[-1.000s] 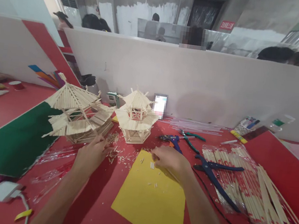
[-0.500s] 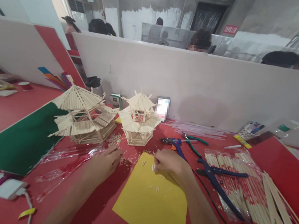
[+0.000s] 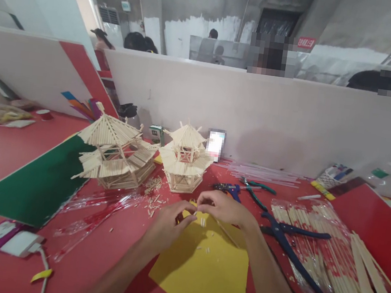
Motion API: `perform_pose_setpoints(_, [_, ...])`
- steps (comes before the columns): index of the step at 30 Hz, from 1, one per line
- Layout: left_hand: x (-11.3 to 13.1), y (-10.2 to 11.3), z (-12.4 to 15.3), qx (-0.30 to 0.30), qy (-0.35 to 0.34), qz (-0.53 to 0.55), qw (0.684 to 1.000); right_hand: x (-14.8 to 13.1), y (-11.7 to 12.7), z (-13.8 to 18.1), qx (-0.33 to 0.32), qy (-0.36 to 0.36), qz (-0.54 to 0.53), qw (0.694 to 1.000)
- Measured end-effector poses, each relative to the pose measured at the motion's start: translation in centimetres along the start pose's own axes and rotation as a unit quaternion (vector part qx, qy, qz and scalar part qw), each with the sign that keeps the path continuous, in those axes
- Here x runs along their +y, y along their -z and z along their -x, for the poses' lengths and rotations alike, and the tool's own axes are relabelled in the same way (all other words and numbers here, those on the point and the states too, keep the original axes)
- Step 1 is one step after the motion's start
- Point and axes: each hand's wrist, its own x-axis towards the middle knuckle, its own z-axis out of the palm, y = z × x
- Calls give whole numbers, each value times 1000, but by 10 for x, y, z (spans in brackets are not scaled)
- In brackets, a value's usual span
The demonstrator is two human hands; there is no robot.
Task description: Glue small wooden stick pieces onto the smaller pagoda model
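My left hand (image 3: 170, 224) and my right hand (image 3: 225, 208) meet above the yellow sheet (image 3: 199, 281), fingertips closed around a short piece of wooden stick (image 3: 195, 213). Several more short stick pieces (image 3: 203, 222) lie on the sheet below. A longer thin stick (image 3: 230, 236) shows under my right hand; whether that hand also holds it I cannot tell. Just beyond stands a small two-tiered stick pagoda (image 3: 184, 164). To its left is a larger stick pavilion (image 3: 115, 155) with a wide roof.
On the right lie a glue gun (image 3: 228, 188), green-handled pliers (image 3: 256, 193), large dark-blue-handled cutters (image 3: 291, 241) and bagged chopsticks (image 3: 339, 261). Clear plastic wrappers (image 3: 96, 215), a green board (image 3: 28, 182) and a white plug (image 3: 22, 244) are on the left. A partition (image 3: 275, 114) closes off the back.
My hands were apart, the left beside the sheet. The left has moved right over the sheet to meet the right hand, and a short stick piece is now between their fingertips.
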Motion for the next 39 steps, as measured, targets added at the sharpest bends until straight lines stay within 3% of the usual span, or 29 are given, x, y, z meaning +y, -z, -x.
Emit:
perform_pose_setpoints(6, [-12,6,-1,33,17,-62,997,6,-16,-11,24,-25,18,999])
perform_pose_setpoints(12, [-20,8,-1,-23,48,-82,995,3,-31,-18,79,-50,136,986])
perform_pose_setpoints(22, [-33,18,-16,-119,25,-9,993,1,-40,-20,88,-25,211,973])
perform_pose_setpoints(29, [-43,16,-31,-93,-9,-9,996,3,-40,-24,157,-53,208,964])
perform_pose_setpoints(33, [-50,17,-30,-43,-17,-31,998,13,-13,-11,207,-147,258,932])
perform_pose_setpoints(39, [-56,31,-27,-46,-22,-81,995,58,29,15,174,-364,365,839])
